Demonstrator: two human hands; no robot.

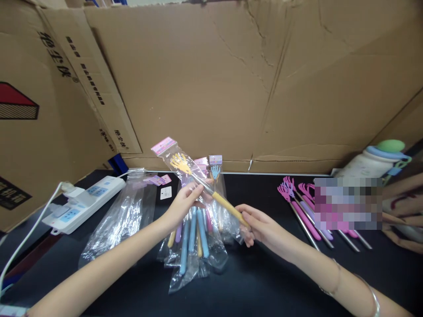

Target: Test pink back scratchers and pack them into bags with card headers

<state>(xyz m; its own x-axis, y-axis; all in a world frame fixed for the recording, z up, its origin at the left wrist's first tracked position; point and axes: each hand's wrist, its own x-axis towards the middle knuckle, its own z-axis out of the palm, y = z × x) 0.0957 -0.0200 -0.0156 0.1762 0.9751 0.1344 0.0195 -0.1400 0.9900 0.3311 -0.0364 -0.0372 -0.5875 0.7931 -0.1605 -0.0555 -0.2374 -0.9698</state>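
A yellow back scratcher (226, 205) with a hand-shaped head and a metal shaft lies inside a clear plastic bag with a pink header card (164, 146). My left hand (189, 199) pinches the bag around the metal shaft. My right hand (256, 222) is closed on the handle end, at the bag's lower part. Below them a pile of bagged back scratchers (194, 233) with blue, yellow and purple handles lies on the black table. On the right are several unbagged back scratchers (304, 215) in pink and purple, partly hidden by a blurred patch.
Empty plastic bags (122, 220), loose header cards (157, 180) and a white tag (165, 193) lie left of the pile. A white power strip (89, 203) with a cord is farther left. A bottle (366, 165) stands at right. Cardboard walls (198, 83) enclose the table.
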